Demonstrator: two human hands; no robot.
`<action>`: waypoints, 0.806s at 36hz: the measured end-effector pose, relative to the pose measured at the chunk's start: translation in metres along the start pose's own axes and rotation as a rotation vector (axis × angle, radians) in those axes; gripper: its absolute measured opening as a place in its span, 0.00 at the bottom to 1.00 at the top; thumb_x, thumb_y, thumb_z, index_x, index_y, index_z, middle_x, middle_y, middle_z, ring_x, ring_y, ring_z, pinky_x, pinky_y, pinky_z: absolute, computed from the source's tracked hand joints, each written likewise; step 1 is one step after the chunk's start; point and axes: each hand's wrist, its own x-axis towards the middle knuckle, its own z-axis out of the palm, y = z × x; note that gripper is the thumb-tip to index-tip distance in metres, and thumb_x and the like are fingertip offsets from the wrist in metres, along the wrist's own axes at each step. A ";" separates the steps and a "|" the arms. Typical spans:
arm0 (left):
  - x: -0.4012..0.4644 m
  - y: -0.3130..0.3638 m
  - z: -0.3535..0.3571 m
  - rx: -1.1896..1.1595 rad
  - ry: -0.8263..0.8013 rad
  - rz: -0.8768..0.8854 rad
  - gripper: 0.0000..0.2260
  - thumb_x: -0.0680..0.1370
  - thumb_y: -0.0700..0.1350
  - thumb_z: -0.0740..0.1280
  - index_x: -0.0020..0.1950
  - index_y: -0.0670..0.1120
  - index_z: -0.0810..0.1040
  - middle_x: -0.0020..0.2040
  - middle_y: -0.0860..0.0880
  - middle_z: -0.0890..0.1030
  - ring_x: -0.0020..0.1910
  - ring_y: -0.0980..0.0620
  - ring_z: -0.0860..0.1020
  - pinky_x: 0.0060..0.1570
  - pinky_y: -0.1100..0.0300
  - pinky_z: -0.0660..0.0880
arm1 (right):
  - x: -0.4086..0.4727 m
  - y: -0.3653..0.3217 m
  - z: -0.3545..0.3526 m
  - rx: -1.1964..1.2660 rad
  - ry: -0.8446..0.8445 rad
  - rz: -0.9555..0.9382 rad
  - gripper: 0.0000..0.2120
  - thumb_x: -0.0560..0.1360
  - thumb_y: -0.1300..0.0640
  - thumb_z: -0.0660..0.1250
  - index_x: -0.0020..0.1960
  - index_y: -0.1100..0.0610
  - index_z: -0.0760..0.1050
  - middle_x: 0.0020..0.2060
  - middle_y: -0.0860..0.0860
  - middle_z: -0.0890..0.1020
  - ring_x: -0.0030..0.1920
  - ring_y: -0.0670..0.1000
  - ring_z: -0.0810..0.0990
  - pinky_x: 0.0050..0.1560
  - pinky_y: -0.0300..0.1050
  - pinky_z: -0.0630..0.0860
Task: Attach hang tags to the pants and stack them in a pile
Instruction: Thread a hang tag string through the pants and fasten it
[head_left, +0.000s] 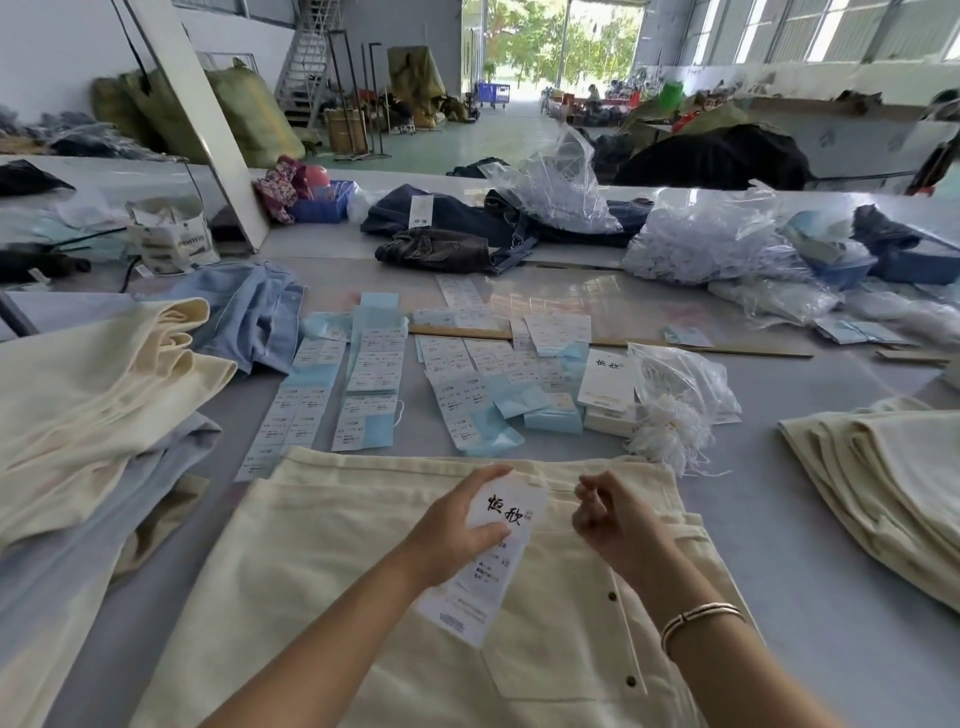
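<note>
We see a grey bench (810, 519) with cream pants (363, 545) spread flat at its near edge. To the left lie heaped cream and blue pants (93, 395); to the right, a cream pile (893, 483). Beyond, sticker sheets (374, 374), white tags (608, 379), a bag of strings (675, 395) and a wooden ruler (727, 347) lie in the middle.

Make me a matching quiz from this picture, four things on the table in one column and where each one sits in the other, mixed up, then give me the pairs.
Things:
1. hang tag
2. folded cream pants stack
3. light blue jeans
4. bracelet

Places:
A. on the right wrist
B. far right of the table
C. held in the left hand
D. upper left, behind the cream pile

Pairs: 1-C, 2-B, 3-D, 4-A
</note>
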 end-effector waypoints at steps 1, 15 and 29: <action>-0.001 -0.001 0.002 -0.032 0.008 -0.004 0.24 0.77 0.40 0.68 0.61 0.68 0.70 0.53 0.53 0.80 0.45 0.55 0.82 0.43 0.58 0.80 | 0.000 0.004 0.000 -0.083 -0.041 0.028 0.10 0.75 0.65 0.58 0.36 0.59 0.69 0.21 0.49 0.67 0.18 0.44 0.60 0.20 0.35 0.62; 0.003 -0.021 0.012 -0.581 -0.049 -0.229 0.11 0.68 0.38 0.65 0.48 0.49 0.81 0.43 0.46 0.82 0.35 0.49 0.78 0.36 0.55 0.76 | -0.004 0.001 0.004 -0.913 -0.095 -0.198 0.13 0.76 0.58 0.64 0.34 0.54 0.80 0.31 0.47 0.81 0.32 0.45 0.73 0.33 0.37 0.68; 0.008 -0.040 0.016 -0.507 0.281 -0.184 0.10 0.78 0.42 0.67 0.44 0.56 0.84 0.44 0.53 0.84 0.42 0.57 0.81 0.44 0.62 0.75 | 0.008 0.018 0.014 -1.882 -0.148 -0.991 0.13 0.78 0.54 0.63 0.60 0.47 0.79 0.55 0.47 0.79 0.57 0.51 0.75 0.58 0.46 0.67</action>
